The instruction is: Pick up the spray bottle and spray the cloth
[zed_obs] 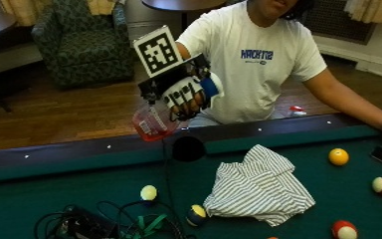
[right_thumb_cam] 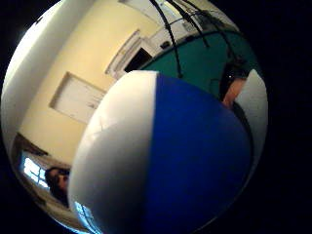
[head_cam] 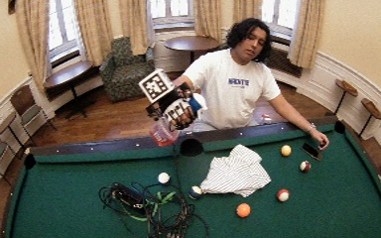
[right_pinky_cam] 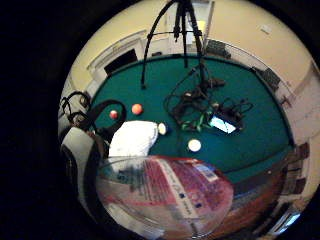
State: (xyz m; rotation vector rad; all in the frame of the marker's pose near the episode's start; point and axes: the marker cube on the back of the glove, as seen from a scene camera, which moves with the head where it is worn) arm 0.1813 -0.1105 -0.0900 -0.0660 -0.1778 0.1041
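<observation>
Green felt [zed_obs: 58,184] spreads below as we see the gloved right hand [zed_obs: 188,94] curled around the lifted spray bottle [zed_obs: 152,122], above the rail, short of the striped cloth [zed_obs: 260,186]; aiming and squeezing comes next.

Pool table [zed_obs: 58,184]: cloth [zed_obs: 260,186], balls [zed_obs: 338,157], cables [zed_obs: 111,224]

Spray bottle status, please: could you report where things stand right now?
Right hand grips spray bottle, raised above the table rail. Cloth crumpled on the felt, untouched. Nothing between bottle and cloth.
</observation>
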